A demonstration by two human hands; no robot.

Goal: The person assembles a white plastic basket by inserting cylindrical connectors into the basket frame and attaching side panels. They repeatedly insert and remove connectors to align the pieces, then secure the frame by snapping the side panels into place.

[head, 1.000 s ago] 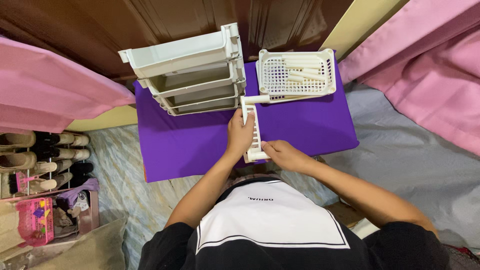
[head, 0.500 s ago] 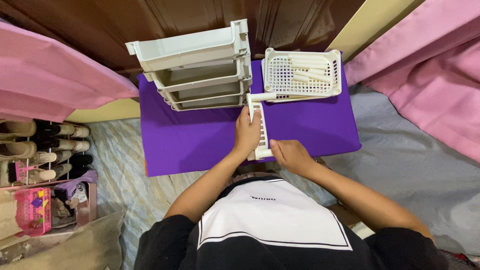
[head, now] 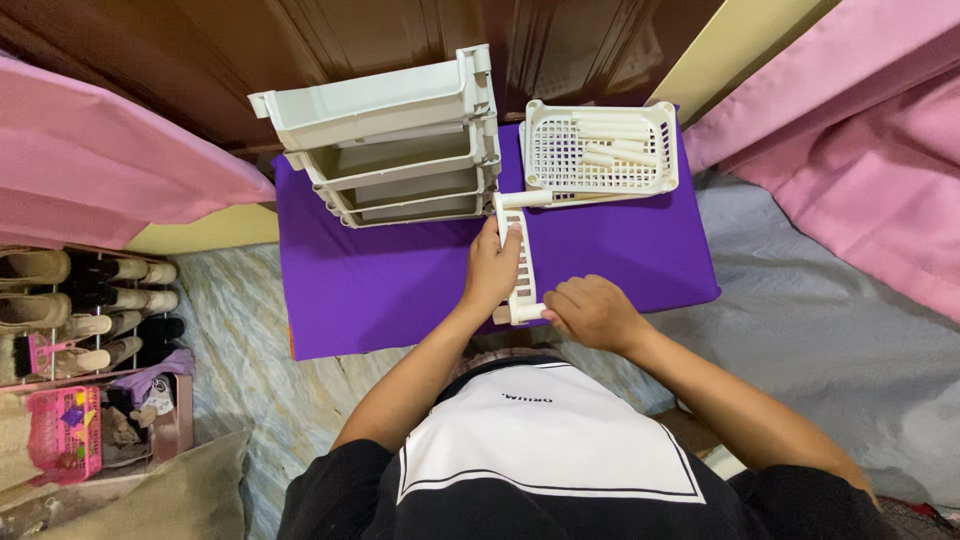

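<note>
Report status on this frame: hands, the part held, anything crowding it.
Left hand grips slatted white panel. Right hand closed at its near-end peg. Stacked trays and lattice basket close behind, not blocking.

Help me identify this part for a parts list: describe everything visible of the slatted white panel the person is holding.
The slatted white panel looks like moulded plastic: a narrow strip of short rungs with a round peg jutting right at each end. It stands on edge on the purple cloth, running away from the person. The left hand clasps its middle; the right hand grips the near peg.
</note>
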